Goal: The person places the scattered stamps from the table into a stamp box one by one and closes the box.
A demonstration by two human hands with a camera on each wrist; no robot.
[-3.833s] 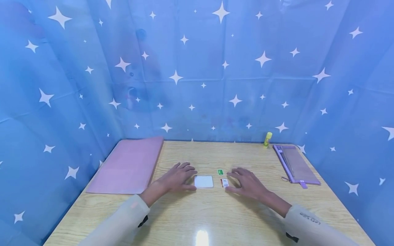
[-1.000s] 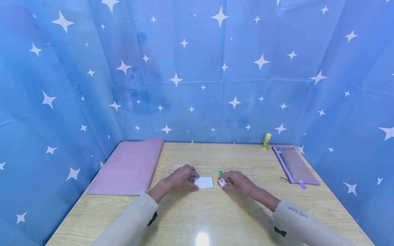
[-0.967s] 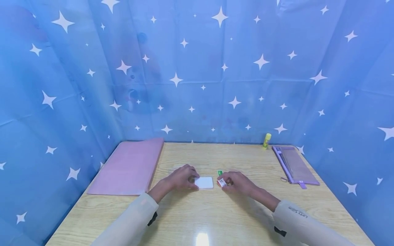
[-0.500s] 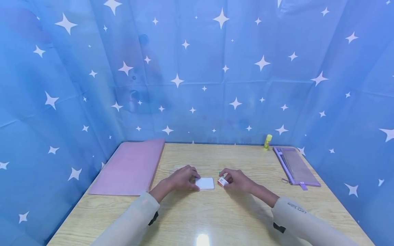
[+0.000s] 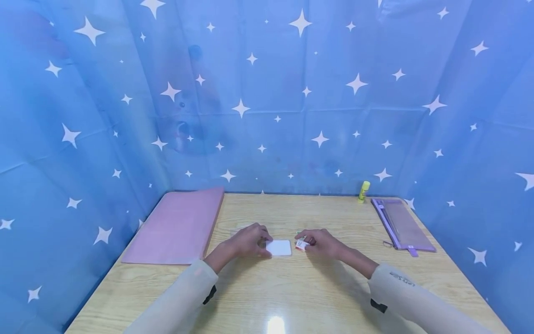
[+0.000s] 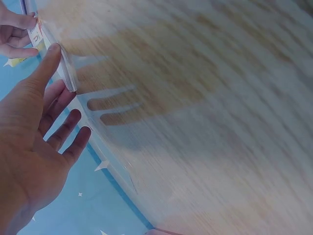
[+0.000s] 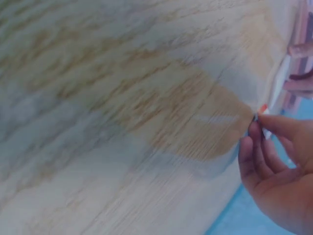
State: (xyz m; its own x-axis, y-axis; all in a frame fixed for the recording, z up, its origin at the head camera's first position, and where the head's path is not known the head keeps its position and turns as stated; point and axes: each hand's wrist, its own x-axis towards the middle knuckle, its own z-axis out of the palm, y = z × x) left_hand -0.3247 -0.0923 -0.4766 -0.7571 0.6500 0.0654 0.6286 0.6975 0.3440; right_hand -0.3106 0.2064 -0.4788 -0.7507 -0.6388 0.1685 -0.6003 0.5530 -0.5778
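Near the table's middle lies a small white rectangular pad [image 5: 280, 247], with layered-looking edges in the left wrist view. My left hand [image 5: 250, 242] holds it at its left end, thumb on the near side and fingers on the far side. Just to the right, my right hand [image 5: 325, 245] pinches a small white-and-red printed piece [image 5: 301, 245] between thumb and fingers, tilted up from the table. Its exact kind is too small to tell. Behind those fingers, a small green square with a pale border [image 5: 299, 234] is mostly hidden.
A large pink folder [image 5: 175, 227] lies at the table's left. Toward the back right stands a yellow glue stick [image 5: 363, 192], beside a purple zip pouch [image 5: 404, 225]. Something clear and flat lies behind my left hand. A blue star-printed curtain [image 5: 267, 93] surrounds the table [image 5: 250, 297].
Both hands first hovered with fingers spread; the left then took hold of the pad and the right picked up the white-and-red piece. Over the last second, that piece has changed its tilt.
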